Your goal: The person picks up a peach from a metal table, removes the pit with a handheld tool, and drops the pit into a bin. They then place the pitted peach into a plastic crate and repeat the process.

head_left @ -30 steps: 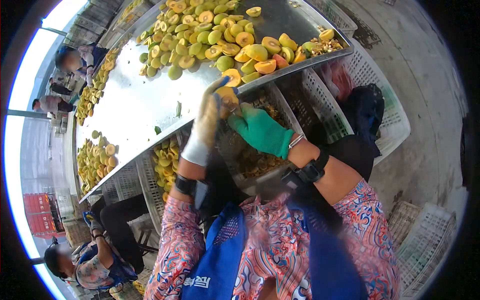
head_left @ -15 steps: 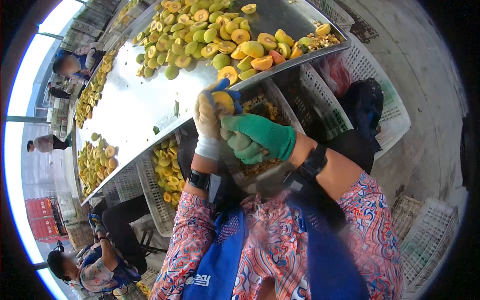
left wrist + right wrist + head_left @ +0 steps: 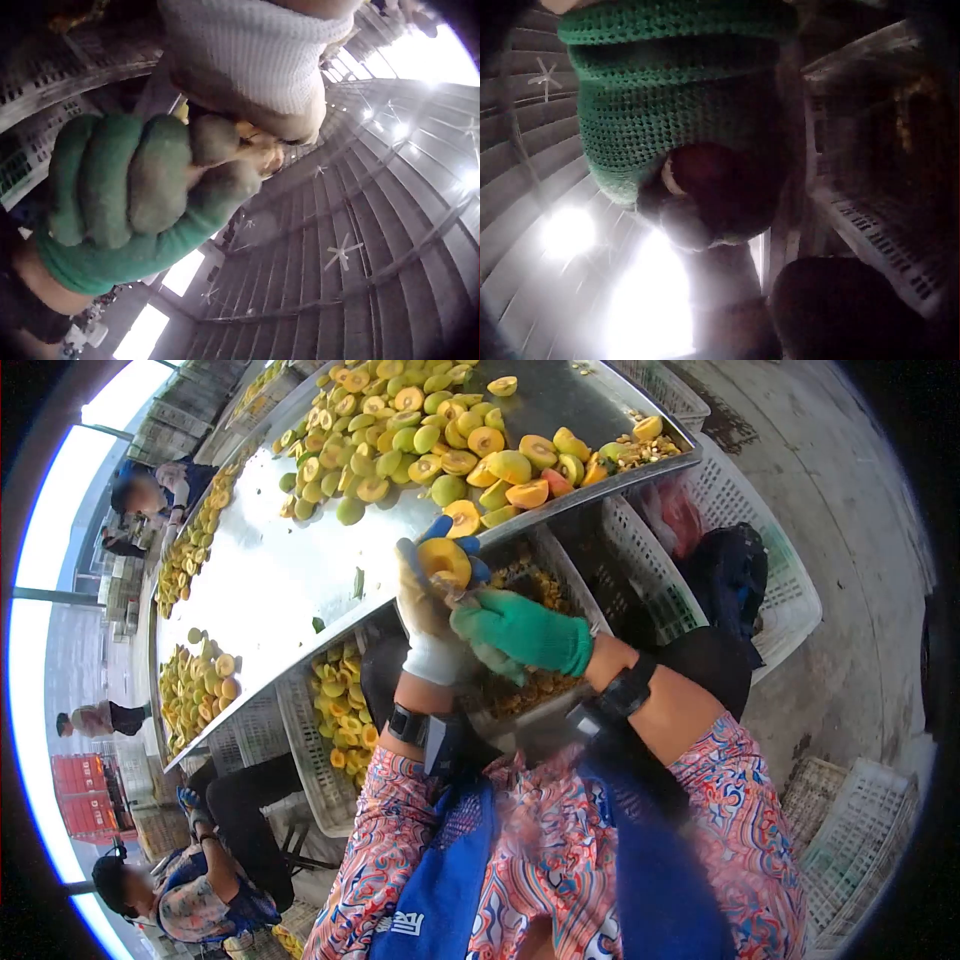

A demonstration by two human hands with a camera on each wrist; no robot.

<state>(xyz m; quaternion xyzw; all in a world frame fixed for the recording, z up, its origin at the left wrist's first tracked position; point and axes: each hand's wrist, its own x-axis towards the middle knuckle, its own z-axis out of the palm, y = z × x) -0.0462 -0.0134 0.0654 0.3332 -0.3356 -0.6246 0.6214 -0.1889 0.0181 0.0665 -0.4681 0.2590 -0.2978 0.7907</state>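
Observation:
My left hand point(image 3: 425, 600), in a white glove with blue fingertips, holds a yellow peach half point(image 3: 444, 563), cut face up, just off the table's near edge. My right hand point(image 3: 520, 630), in a green glove, is fisted with its thumb side right at the fruit's lower rim. In the left wrist view, the green fingers point(image 3: 157, 180) curl tightly beside the white cuff. The right wrist view shows a dark, rounded end of a small tool point(image 3: 705, 169) in that fist. The rest of this tool is hidden, and I cannot tell its kind.
A metal-topped table point(image 3: 310, 560) bears a large pile of halved fruit point(image 3: 390, 435) and loose pits point(image 3: 650, 450). Below its edge stand a crate of scraps point(image 3: 530, 695), a crate of fruit halves point(image 3: 340, 710) and a white basket point(image 3: 745, 510). Other people point(image 3: 190, 890) sit at left.
Both hands stay together at the table edge. The peach half now shows its hollowed cut face toward the camera. The right fist has turned and moved slightly against the fruit.

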